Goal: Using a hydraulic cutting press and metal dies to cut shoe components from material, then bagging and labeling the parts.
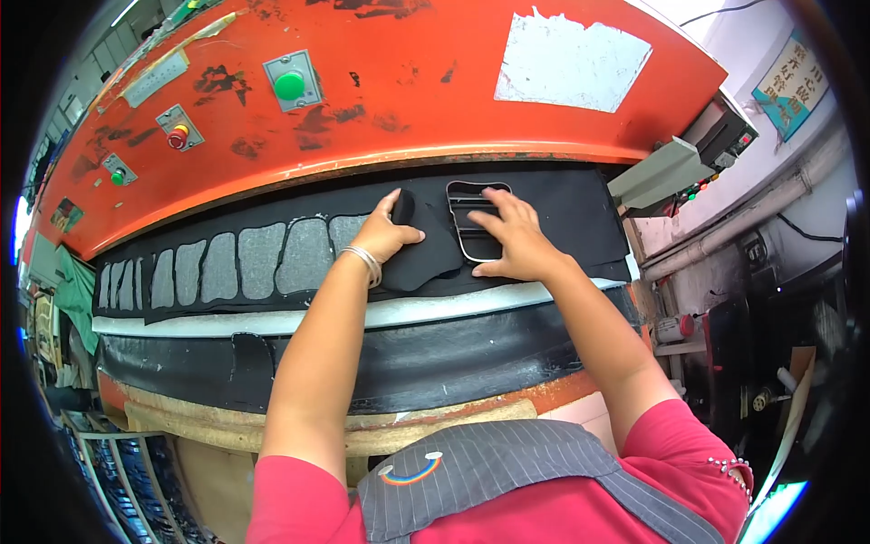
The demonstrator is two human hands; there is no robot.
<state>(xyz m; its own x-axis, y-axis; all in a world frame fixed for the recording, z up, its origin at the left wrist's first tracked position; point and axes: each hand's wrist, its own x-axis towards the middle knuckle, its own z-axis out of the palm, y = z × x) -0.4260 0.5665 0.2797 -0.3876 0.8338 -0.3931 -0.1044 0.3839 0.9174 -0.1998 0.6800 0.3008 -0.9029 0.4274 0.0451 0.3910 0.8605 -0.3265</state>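
Note:
A black sheet of material (571, 204) lies across the bed of an orange cutting press (408, 82). Several shapes have been cut out of it on the left, leaving grey holes (263, 260). My left hand (385, 233) grips a stack of black cut pieces (426, 258) that rests on the sheet. My right hand (512, 238) lies flat on a metal cutting die (473, 195), holding it down on the uncut part of the sheet. A metal bangle sits on my left wrist.
The press head carries a green button (290, 85), a red-and-yellow button (178, 136) and a smaller green one (118, 176). A white cutting board (181, 322) edges the bed. A grey control box (666, 168) and pipes stand at right.

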